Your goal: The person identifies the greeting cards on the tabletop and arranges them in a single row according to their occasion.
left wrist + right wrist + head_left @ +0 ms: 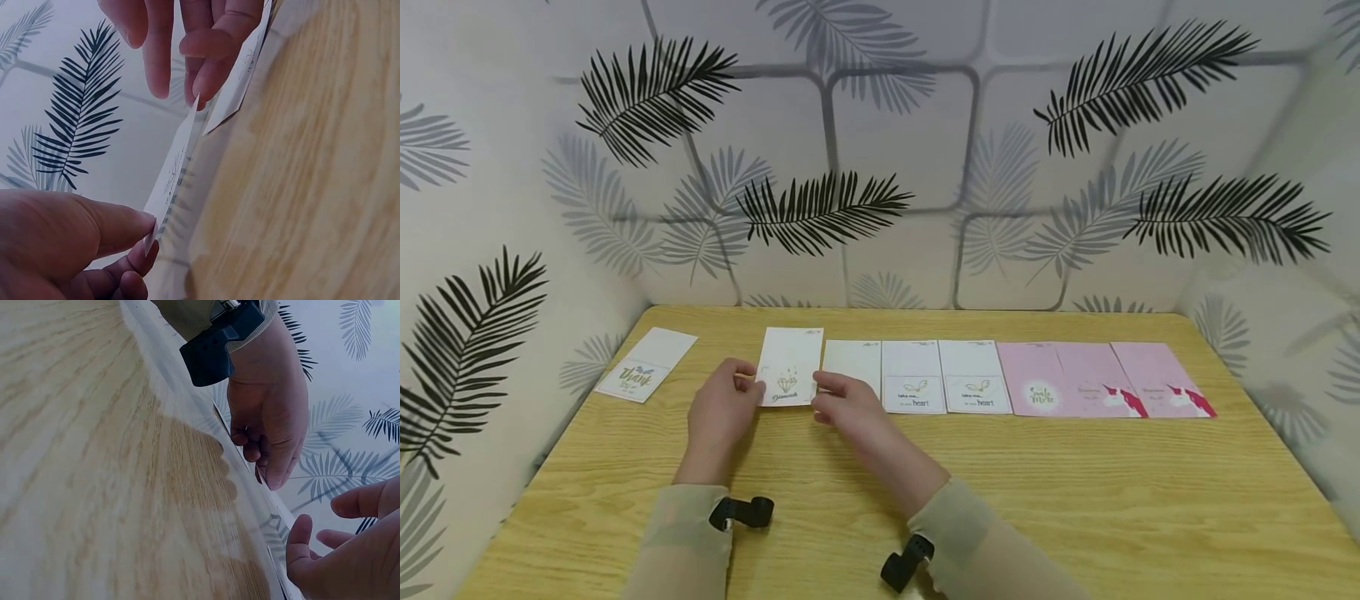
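My left hand (722, 417) pinches the lower left edge of a white greeting card (792, 354) with a gold diamond print. In the left wrist view the card (172, 169) is tilted up off the table, held between thumb and fingertips. On the card's other side is my right hand (865, 421). Its fingertips meet or nearly meet the right edge, and the right wrist view shows its thumb and fingers (353, 501) spread apart. A pale card (857, 354) lies just right of the diamond card, partly hidden behind the right hand.
Two white heart cards (913, 358) (973, 358) continue the row, followed by pink cards (1026, 367) with a unicorn print (1176, 400) at the right end. A white thank-you card (655, 354) lies slanted at the far left. A leaf-patterned wall (895, 275) borders the wooden table (1075, 500).
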### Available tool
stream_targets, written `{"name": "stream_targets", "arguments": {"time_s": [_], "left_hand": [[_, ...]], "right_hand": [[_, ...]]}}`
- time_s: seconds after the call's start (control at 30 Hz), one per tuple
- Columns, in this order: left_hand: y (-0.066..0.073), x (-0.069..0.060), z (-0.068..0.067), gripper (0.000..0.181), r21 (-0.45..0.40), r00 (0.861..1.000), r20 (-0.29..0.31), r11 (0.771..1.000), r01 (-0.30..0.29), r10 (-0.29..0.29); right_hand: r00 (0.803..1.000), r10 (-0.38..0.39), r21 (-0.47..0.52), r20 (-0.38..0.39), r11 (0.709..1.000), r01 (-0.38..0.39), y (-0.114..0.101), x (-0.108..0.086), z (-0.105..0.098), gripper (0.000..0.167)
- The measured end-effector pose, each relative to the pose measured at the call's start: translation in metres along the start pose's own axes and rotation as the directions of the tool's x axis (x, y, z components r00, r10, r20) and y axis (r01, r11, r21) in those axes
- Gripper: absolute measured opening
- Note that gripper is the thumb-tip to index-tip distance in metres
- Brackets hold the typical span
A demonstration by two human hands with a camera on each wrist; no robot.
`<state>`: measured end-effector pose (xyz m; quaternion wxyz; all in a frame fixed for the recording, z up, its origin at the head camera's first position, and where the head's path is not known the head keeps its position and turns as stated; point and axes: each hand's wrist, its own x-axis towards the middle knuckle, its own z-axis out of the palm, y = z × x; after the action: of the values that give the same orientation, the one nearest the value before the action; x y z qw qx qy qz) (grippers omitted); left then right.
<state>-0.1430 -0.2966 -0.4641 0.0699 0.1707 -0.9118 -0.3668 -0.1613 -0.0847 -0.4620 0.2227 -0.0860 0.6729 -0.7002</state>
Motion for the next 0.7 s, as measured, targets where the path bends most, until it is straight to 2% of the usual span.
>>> {"name": "stream_targets", "arguments": {"time_s": [0.2, 0.47, 0.7], "left_hand": [[-0.007, 0.0027, 0.0036, 0.03, 0.035, 0.999, 0.014, 0.999, -0.03, 0.03], [-0.0082, 0.0011, 0.0058, 0.028, 0.063, 0.999, 0.004, 0.997, -0.054, 0.054], [-0.0069, 0.001, 0.0074, 0.027, 0.099, 0.999, -0.004, 0.994, -0.048, 0.048]], "right_hand": [[1.0, 0.011, -0.053, -0.015, 0.999, -0.012, 0.0004, -0.0012, 0.0023, 0.055], [1.0, 0.01, -0.071, -0.016, 0.997, -0.011, 0.003, -0.0007, 0.0031, 0.054], [1.0, 0.005, -0.073, -0.017, 0.997, -0.006, 0.0035, 0.0002, 0.0044, 0.05]]}}
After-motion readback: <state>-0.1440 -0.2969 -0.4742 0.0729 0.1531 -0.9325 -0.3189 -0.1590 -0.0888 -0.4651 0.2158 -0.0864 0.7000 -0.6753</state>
